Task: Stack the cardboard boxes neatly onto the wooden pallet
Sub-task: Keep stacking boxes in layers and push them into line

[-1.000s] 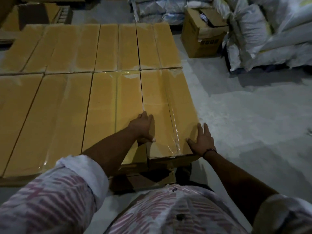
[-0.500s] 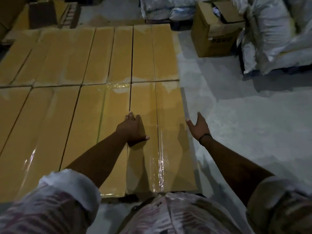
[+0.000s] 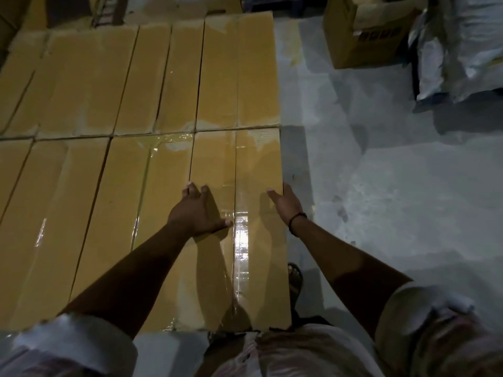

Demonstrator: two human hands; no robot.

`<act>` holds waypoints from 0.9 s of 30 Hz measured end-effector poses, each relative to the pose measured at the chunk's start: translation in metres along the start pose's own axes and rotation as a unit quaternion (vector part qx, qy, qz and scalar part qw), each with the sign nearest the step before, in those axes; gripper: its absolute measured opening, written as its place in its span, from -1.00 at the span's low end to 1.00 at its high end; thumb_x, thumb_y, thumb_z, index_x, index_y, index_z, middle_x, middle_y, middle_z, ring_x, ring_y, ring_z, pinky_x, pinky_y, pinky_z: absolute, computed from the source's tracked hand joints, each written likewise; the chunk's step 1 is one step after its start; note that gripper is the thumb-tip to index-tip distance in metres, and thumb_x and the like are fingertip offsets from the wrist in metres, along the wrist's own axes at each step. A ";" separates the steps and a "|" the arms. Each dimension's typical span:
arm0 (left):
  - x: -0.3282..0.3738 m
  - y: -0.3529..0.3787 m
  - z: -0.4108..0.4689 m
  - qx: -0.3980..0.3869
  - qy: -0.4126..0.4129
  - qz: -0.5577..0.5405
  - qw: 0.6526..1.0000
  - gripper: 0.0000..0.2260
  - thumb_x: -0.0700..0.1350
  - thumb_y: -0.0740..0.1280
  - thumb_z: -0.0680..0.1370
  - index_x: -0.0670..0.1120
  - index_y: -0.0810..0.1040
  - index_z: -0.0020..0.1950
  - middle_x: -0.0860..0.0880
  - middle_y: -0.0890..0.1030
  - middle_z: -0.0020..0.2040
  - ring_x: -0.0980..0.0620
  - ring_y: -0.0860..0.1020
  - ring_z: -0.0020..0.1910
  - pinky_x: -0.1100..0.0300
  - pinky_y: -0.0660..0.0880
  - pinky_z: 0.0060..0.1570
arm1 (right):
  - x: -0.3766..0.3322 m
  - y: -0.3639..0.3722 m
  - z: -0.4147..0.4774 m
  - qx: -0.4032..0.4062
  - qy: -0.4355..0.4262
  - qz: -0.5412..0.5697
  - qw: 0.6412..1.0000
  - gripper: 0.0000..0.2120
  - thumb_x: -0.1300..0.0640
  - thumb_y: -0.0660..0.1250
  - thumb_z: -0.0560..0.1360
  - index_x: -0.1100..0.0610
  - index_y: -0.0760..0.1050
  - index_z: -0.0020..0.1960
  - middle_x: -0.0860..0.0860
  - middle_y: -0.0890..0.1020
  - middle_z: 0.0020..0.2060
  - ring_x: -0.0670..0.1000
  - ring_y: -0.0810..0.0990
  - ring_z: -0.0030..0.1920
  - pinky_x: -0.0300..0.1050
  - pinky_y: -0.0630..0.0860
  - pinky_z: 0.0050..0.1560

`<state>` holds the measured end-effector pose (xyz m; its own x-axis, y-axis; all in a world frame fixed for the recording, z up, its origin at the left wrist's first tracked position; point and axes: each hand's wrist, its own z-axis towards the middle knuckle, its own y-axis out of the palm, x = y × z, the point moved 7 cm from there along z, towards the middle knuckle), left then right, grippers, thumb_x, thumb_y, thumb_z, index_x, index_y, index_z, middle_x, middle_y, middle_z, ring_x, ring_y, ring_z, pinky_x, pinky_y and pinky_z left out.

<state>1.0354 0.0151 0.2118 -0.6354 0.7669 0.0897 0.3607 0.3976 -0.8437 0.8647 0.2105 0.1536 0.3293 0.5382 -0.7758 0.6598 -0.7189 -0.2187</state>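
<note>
Left grip [image 3: 198,210] spread flat on taped box [image 3: 255,164], right grip [image 3: 285,204] spread on its edge

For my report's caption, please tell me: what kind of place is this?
Probably a warehouse or storeroom: rows of taped cardboard boxes laid flat, filled sacks piled at the side, and a bare concrete floor.

Right hand [image 3: 285,205] back against box [image 3: 255,164].

I am wearing the only camera on my head; it is looking forward and steeply down, hanging close above the near end of the taped box [image 3: 255,164], with floor [image 3: 381,213] showing right of that box.
</note>
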 end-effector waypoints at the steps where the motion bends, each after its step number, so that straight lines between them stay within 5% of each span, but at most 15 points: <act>1: 0.001 0.000 0.000 0.001 -0.002 -0.001 1.000 0.28 0.64 0.28 0.25 -0.08 -0.16 0.69 -0.26 -0.22 0.65 -0.26 -0.18 0.64 -0.25 0.22 0.51 | 0.001 0.000 0.000 -0.006 -0.007 -0.004 1.000 -0.31 -0.10 0.31 0.62 0.14 0.14 0.62 0.07 0.35 0.54 0.14 0.35 0.49 0.07 0.30 0.49; 15: -0.003 0.016 -0.017 -0.066 0.016 0.013 0.998 0.18 0.49 0.35 0.41 -0.01 -0.33 0.66 -0.25 -0.40 0.61 -0.28 -0.29 0.62 -0.26 0.06 0.56 | 0.026 0.013 -0.048 0.029 -0.029 -0.110 0.993 -0.02 -0.16 0.49 0.45 0.10 -0.01 0.63 0.13 0.33 0.54 0.18 0.38 0.48 0.16 0.40 0.44; 20: -0.017 0.038 -0.046 -0.035 0.053 0.046 0.997 0.14 0.53 0.27 0.43 0.00 -0.36 0.65 -0.21 -0.41 0.60 -0.24 -0.28 0.62 -0.22 0.13 0.54 | 0.031 0.024 -0.080 0.050 -0.032 -0.175 0.983 0.03 -0.12 0.44 0.53 0.13 -0.23 0.65 0.10 0.07 0.63 0.17 0.22 0.56 0.04 0.28 0.50; 27: -0.040 0.068 -0.087 -0.025 0.086 0.077 0.993 0.20 0.56 0.28 0.39 -0.03 -0.39 0.64 -0.18 -0.45 0.60 -0.21 -0.30 0.62 -0.21 0.16 0.53 | 0.047 0.039 -0.125 0.090 -0.032 -0.251 0.963 0.05 -0.18 0.40 0.54 0.12 -0.28 0.65 0.09 -0.04 0.65 0.22 0.23 0.56 0.07 0.31 0.49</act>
<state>1.1445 0.0553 0.1969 -0.4454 0.8937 0.0538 0.4805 0.2893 -0.8279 0.9900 0.2623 0.1826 -0.0467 0.8137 -0.5793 0.5947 -0.4434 -0.6707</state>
